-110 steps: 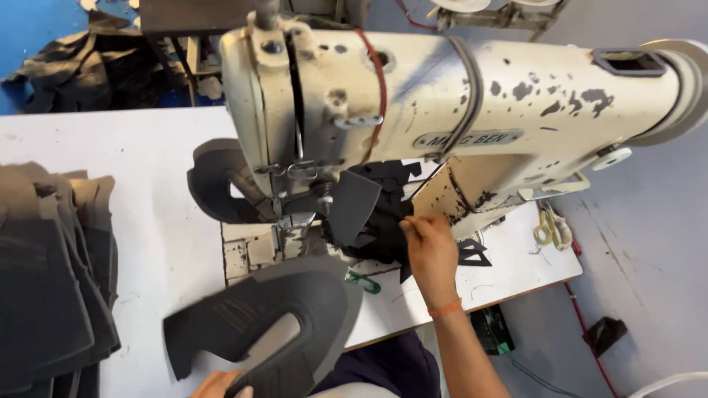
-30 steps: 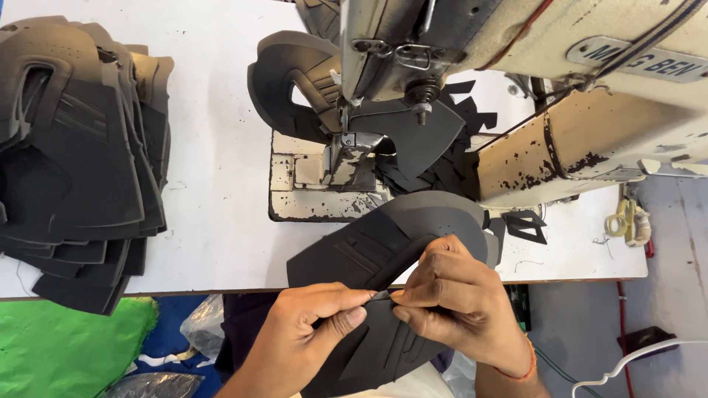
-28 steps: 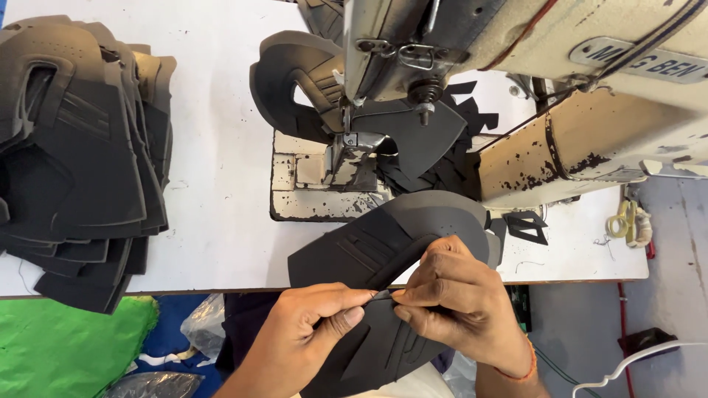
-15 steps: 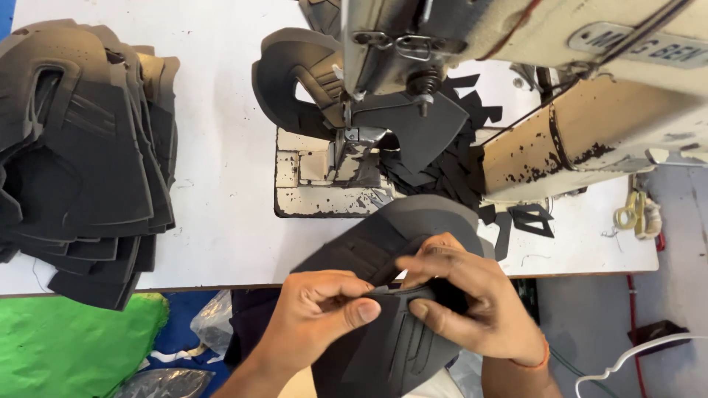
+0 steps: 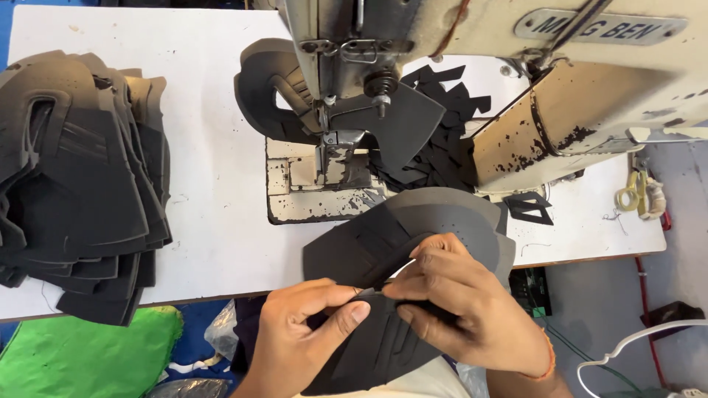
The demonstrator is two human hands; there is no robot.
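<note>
Fingers (image 5: 346,306) of the left hand (image 5: 302,332) and those of the right hand (image 5: 464,309) meet thumb-to-forefinger, pinching a small dark bit at the edge of the grey shoe-upper panel (image 5: 413,236). Compared with a second ago, both hands have closed inward and turned slightly, and the panel has slid nearer the body; it now lies half over the front edge of the counter (image 5: 214,214) and half on the lap. This suggests fine trimming or thread work at the panel's seam. Beyond the hands stands the cream sewing machine (image 5: 457,66), with another dark piece (image 5: 398,133) under its needle. A stack of cut panels (image 5: 74,184) rests at far left, and scissors (image 5: 640,193) at far right.
</note>
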